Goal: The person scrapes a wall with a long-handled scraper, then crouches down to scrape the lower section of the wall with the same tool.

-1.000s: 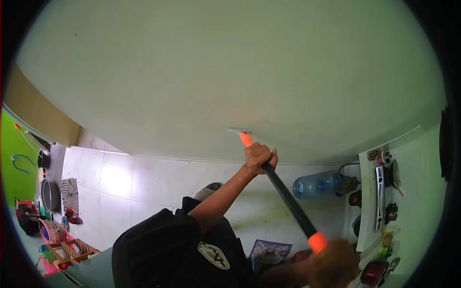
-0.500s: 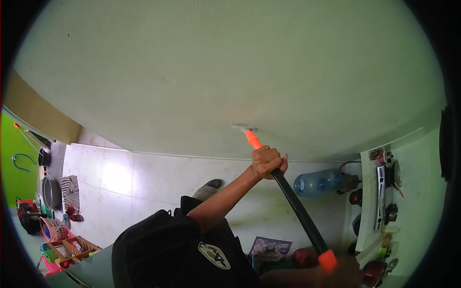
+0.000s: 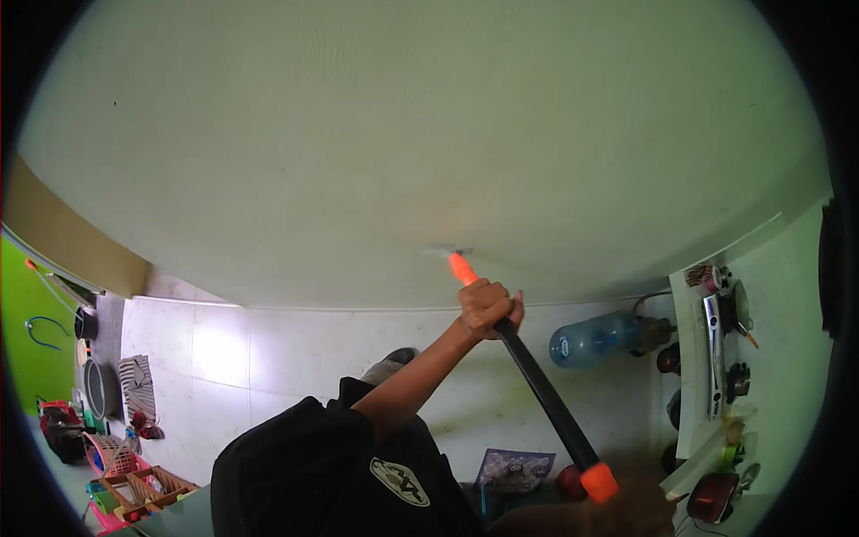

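My left hand (image 3: 488, 309) is shut on a long black pole (image 3: 546, 394), just below its upper orange section. The pole ends in a small flat scraper blade (image 3: 447, 252), which rests against the pale wall (image 3: 403, 134). The lower orange end (image 3: 598, 481) of the pole meets my right hand (image 3: 631, 512), which is dim and blurred at the bottom edge and seems to grip it. My black shirt (image 3: 313, 474) fills the bottom middle.
A blue water jug (image 3: 595, 338) lies by the wall on the white tiled floor (image 3: 268, 349). A white counter (image 3: 693, 376) with a stove and pots runs along the right. Baskets and a wooden crate (image 3: 134, 483) sit at the bottom left, near a striped mat (image 3: 134, 385).
The scraper blade slid slightly right on the wall, then back left and lower. My left hand followed it. The pole's lower end dipped, then rose again.
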The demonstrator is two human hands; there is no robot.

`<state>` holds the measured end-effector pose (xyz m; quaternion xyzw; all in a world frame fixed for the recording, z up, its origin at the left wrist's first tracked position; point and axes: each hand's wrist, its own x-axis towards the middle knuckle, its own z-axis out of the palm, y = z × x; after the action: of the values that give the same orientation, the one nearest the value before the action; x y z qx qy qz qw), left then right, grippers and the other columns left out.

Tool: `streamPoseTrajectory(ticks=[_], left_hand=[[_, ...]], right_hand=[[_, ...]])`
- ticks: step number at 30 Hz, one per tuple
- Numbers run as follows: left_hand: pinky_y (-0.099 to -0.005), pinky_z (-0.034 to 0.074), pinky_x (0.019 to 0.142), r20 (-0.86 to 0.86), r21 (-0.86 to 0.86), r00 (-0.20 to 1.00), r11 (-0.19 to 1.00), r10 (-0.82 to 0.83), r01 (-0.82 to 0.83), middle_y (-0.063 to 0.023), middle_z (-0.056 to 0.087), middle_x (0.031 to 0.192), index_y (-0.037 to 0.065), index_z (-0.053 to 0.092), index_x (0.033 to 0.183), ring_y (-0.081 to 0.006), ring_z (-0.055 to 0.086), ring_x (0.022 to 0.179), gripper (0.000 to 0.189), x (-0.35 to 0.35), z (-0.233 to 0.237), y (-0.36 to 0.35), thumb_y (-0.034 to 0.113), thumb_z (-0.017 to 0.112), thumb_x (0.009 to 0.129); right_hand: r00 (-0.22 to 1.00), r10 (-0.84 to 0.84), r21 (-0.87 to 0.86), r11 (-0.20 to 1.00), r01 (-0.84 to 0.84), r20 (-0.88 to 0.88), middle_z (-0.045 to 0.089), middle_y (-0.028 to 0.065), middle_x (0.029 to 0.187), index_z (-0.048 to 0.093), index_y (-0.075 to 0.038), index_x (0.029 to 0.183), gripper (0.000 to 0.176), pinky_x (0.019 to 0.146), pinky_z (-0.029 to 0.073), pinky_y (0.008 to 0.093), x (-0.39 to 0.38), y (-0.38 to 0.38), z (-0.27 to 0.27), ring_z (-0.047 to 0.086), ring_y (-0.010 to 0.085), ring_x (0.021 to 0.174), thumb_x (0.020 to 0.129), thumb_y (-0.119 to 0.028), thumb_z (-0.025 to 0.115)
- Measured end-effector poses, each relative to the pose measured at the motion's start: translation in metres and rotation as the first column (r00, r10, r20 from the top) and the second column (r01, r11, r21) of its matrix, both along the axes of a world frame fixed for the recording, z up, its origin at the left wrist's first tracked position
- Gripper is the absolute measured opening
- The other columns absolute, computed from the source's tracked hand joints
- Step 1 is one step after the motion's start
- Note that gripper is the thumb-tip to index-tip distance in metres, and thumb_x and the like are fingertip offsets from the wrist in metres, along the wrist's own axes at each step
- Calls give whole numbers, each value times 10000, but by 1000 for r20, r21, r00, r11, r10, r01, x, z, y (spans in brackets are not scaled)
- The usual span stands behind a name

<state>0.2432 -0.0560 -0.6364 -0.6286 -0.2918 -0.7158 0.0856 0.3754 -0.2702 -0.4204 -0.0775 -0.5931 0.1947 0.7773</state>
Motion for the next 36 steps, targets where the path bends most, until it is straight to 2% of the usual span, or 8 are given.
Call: streamPoseTrajectory(ticks=[7, 9, 13, 17, 20, 25, 30, 36], left_hand=[[-332, 293, 414, -55, -68, 998, 998, 11, -14, -3, 388, 507, 145, 385, 569, -180, 404, 397, 382, 2, -40, 11, -51, 698, 665], [-331, 285, 414, -43, -11, 999, 1000, -12, 11, -11, 408, 511, 150, 392, 568, -178, 419, 399, 378, 0, -24, 3, -42, 705, 660], [-329, 280, 415, -92, -37, 996, 999, 6, -10, -8, 401, 504, 156, 391, 561, -173, 425, 401, 383, 4, -32, 6, -37, 702, 672], [-333, 278, 419, -103, -69, 994, 998, -21, 14, -7, 405, 513, 154, 395, 567, -172, 425, 404, 381, 0, -36, 3, -31, 704, 691], [-325, 297, 428, -130, -6, 991, 1000, -29, 28, -3, 416, 523, 153, 418, 582, -172, 435, 418, 358, 1, -15, -5, -21, 711, 692], [-342, 313, 431, -230, -153, 963, 983, -140, 106, -5, 432, 508, 157, 408, 575, -185, 454, 417, 360, 3, -80, 10, -12, 699, 703], [-365, 420, 527, -346, -363, 872, 907, -346, 216, 26, 508, 556, 174, 603, 694, -200, 550, 521, 125, -2, -88, -13, 140, 723, 684], [-405, 459, 572, -451, -616, 678, 752, -580, 234, 4, 591, 602, 190, 610, 657, -264, 602, 590, 106, -7, -89, -61, 188, 716, 659]], right_hand=[[980, -200, -248, 948, 198, 20, 457, -32, 443, 439, -158, 561, 255, 367, 349, 275, 34, 14, -43, 380, 112, 322, 764, -181, 592], [968, 238, -100, 968, -229, 80, 442, -26, 419, 410, -170, 508, 286, 367, 337, 295, 29, -1, -15, 387, 110, 319, 729, -148, 591], [644, -181, -93, 981, 168, -743, 444, -15, 424, 442, -155, 553, 235, 365, 327, 285, -7, 17, -12, 393, 95, 325, 741, -161, 583], [1000, -13, -103, 995, 16, 26, 452, -6, 434, 475, -126, 612, 166, 354, 313, 284, 42, 8, -41, 360, 91, 308, 751, -141, 564], [955, 172, 300, 949, -95, -241, 602, 64, 603, 518, -106, 629, 259, 491, 435, 294, 61, -11, -52, 558, 140, 513, 849, -212, 604], [942, 332, -383, 866, -323, -44, 510, 49, 622, 427, -130, 731, 231, 677, 455, 370, 82, 6, -83, 539, 169, 682, 910, -221, 539], [982, -169, -512, 853, 103, -84, 504, 57, 589, 406, -125, 649, 273, 635, 473, 365, 63, -33, -92, 534, 174, 614, 899, -159, 513], [665, -537, -657, 247, 712, 519, 684, 105, 786, 665, -20, 814, 270, 649, 526, 336, 146, -123, -154, 655, 233, 710, 952, -247, 612]])
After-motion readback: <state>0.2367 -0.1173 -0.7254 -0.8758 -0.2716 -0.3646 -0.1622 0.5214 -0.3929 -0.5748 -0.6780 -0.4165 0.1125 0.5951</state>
